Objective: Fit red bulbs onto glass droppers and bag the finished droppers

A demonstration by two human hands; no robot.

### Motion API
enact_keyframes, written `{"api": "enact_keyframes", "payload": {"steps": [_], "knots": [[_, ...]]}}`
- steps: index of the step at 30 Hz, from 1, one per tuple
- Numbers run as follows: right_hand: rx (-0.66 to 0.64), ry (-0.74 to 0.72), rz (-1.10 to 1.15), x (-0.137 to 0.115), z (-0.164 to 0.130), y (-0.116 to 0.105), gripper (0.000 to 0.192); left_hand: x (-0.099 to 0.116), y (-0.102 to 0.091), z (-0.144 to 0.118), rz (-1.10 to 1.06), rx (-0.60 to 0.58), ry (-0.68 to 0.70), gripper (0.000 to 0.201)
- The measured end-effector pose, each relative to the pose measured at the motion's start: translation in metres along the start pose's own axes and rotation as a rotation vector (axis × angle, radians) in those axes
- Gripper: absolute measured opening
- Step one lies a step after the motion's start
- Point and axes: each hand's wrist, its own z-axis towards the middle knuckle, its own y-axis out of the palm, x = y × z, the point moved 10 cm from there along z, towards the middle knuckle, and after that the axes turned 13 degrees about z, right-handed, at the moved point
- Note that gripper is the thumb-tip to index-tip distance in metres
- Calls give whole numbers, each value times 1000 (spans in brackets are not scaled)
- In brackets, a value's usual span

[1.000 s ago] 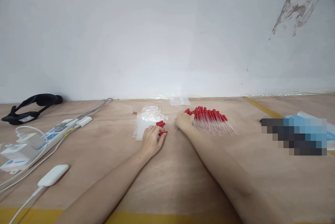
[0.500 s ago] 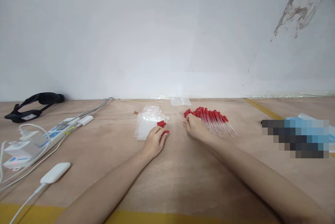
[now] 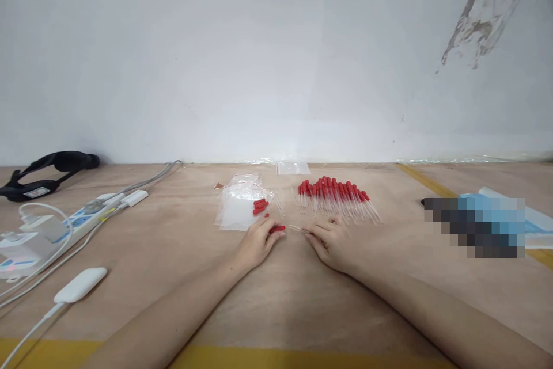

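While both bare forearms stretch across the plywood bench, a person brings a single dropper together at its middle, the left hand pinching a red rubber bulb at its fingertips and the right hand holding the near end of a thin clear glass tube that points toward that bulb. Judging by how the two parts lie almost tip to tip, the step in hand looks like seating bulb on tube, and the next move would call for a straight, gentle push so the glass does not snap. Neither hand is spread; each is lightly curled, fingers closed on its small part, resting on the wood. Just beyond the left hand lies a stack of clear zip bags with a few loose red bulbs on top, and beyond the right hand sits a fanned row of finished droppers (red caps toward the wall). Far left, a white power strip and cables lie well apart.
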Motion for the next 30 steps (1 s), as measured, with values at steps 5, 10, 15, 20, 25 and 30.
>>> {"api": "enact_keyframes", "payload": {"steps": [5,10,15,20,25,30], "knots": [[21,-50,-39,-9,2,2,20,2,1,2,-20,-20,-16,13],[25,-73,7,-15,3,7,20,-1,0,3,-102,-6,-50,13],[-40,-51,81,-13,6,11,22,-8,-2,1,-176,38,-62,14],[-128,-42,118,-1,7,13,25,4,-2,-1,-179,-12,35,16],[-165,-153,2,-5,3,14,32,17,1,-3,-99,-74,120,17],[-105,-148,-12,-14,5,11,27,21,-2,-4,-50,-55,151,17]]}}
